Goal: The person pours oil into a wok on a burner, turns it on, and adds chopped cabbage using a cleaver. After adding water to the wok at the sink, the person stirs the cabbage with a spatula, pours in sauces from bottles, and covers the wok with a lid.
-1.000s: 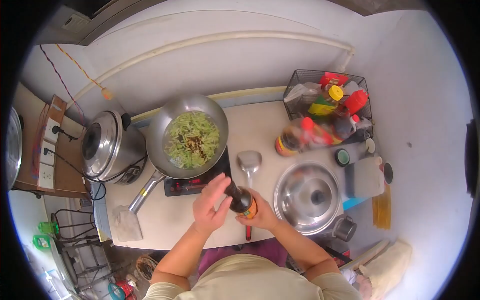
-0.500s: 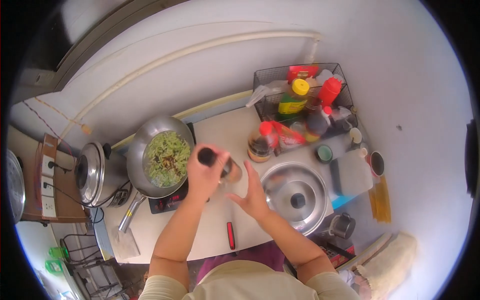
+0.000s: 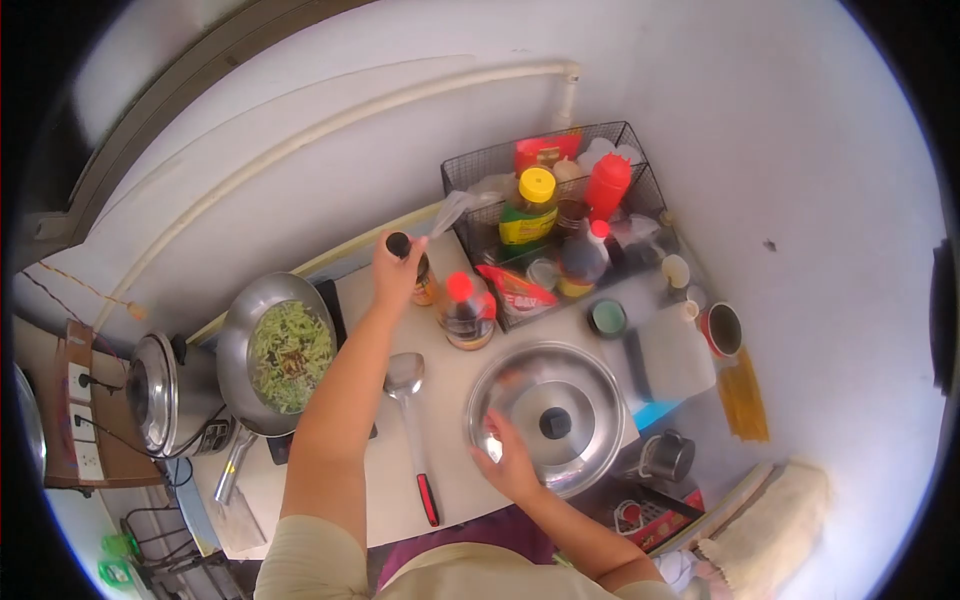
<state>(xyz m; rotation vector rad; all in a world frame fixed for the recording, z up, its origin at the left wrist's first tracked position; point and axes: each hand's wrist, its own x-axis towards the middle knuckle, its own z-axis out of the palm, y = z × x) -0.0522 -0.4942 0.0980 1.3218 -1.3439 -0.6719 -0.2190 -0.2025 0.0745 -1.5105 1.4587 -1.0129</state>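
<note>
My left hand (image 3: 391,278) is wrapped round a dark-capped bottle (image 3: 424,290) at the back of the counter, left of a red-capped sauce bottle (image 3: 467,318). My right hand (image 3: 508,460) has its fingers apart and holds nothing, over the left rim of a round steel pan lid (image 3: 590,440) with a black knob. Between my arms lies a steel spatula (image 3: 405,374) with a red and black handle. To the left, a wok (image 3: 236,345) holds shredded green vegetables (image 3: 292,345) with dark sauce in the middle.
The wok stands on an induction cooker (image 3: 279,447), beside a steel rice cooker (image 3: 205,380). A wire basket (image 3: 470,172) of bottles and packets is at the back right. A green cup (image 3: 607,317) and a white jug (image 3: 672,350) stand right. Sockets (image 3: 82,427) are far left.
My left hand has carried the bottle from mid-counter to the back, beside the red-capped bottle. My right hand has moved down to the lid, uncovering the spatula. The view has shifted.
</note>
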